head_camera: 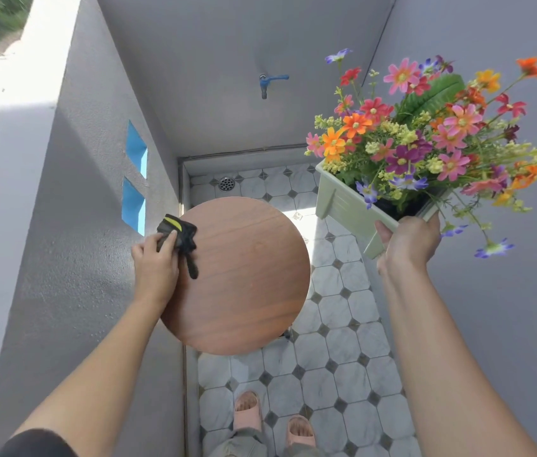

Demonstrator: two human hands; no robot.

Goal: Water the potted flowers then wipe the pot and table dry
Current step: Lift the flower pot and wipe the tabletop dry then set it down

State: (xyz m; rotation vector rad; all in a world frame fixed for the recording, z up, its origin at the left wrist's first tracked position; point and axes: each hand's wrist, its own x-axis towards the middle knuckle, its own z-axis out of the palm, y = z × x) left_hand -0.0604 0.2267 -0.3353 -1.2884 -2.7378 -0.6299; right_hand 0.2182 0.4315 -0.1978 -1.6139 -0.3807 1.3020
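View from the head, looking down. We see the left grip [156, 262] partly closed. Its fingers are bent over a dark cloth [178, 234] and press it flat onto the counter [244, 275] at the rim nearest that grip. The cloth is black and crumpled, with a yellow stripe on its far fold. A narrow tail of it trails toward the wearer, just beside the knuckles.

The counter is a round disc with a smooth, reddish-brown wood grain. It spreads out from the left grip toward the right one.

The right grip [407, 240] is closed on the near corner of the pot [343, 199] and holds it in the air, tilted, beside the counter and apart from it. The thumb lies on the outer wall. We cannot tell how the remaining fingers sit.

The pot is a pale green rectangular trough, seemingly plastic, with a flared rim and ribbed sides. The flowers [425, 133] fan up and away from the right grip. They are thin-stemmed daisy shapes in pink, orange, red and purple, with yellow sprigs and a green frond.

Below both grips lies the floor [343, 357], laid with pale octagonal tiles and small dark diamond insets. Beyond the grips, a blue tap [268, 82] projects from a grey rendered wall.
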